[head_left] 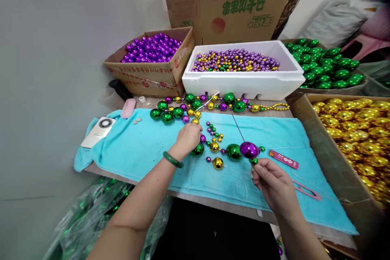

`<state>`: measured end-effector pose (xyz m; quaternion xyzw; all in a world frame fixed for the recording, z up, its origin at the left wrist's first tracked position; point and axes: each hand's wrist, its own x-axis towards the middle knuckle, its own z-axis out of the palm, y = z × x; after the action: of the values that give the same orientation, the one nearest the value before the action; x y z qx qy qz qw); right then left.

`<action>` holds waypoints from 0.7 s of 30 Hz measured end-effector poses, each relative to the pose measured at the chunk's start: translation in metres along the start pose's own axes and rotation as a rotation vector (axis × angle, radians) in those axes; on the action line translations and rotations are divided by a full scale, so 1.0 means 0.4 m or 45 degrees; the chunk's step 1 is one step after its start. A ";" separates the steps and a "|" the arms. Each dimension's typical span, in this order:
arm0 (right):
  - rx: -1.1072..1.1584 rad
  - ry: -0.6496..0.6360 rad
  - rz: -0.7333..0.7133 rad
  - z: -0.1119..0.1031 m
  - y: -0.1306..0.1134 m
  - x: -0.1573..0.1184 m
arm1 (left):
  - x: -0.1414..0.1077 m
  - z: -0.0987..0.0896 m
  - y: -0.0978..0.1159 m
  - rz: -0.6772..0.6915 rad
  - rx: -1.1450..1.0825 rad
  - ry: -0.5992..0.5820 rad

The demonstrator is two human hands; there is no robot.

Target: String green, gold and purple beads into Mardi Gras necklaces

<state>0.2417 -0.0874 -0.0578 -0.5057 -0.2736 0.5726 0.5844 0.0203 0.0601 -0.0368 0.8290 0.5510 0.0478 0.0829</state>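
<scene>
My right hand pinches a small green bead at its fingertips, just below a large purple bead. A thin dark needle sticks up from the purple bead toward the upper left. My left hand, with a green bangle on the wrist, reaches to the beads left of centre; its fingertips are close together, and what they hold, if anything, is hidden. Beside it lie a large green bead, a gold bead and several small beads on the blue towel.
Behind the towel stand a carton of purple beads and a white foam box. Green beads and a carton of gold beads are at the right. A pink thread cutter and a beaded strand lie on the table.
</scene>
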 end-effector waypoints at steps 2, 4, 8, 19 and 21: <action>-0.014 0.025 -0.025 -0.005 -0.003 0.002 | 0.027 0.007 0.020 0.045 0.033 0.003; -0.018 0.049 -0.050 -0.010 -0.008 0.005 | 0.051 0.019 0.046 0.147 0.019 0.011; -0.039 0.061 -0.050 -0.010 -0.016 0.006 | 0.089 0.057 0.101 0.351 -0.264 -0.062; -0.152 0.090 0.003 -0.027 -0.001 0.003 | 0.114 0.031 0.138 0.100 -1.182 -0.055; -0.189 0.105 0.039 -0.031 0.004 0.002 | 0.078 -0.005 0.119 -0.114 -1.862 -0.117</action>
<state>0.2524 -0.0905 -0.0636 -0.5748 -0.2831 0.5383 0.5474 0.0752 0.0708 -0.0261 0.5397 0.4077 0.3649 0.6398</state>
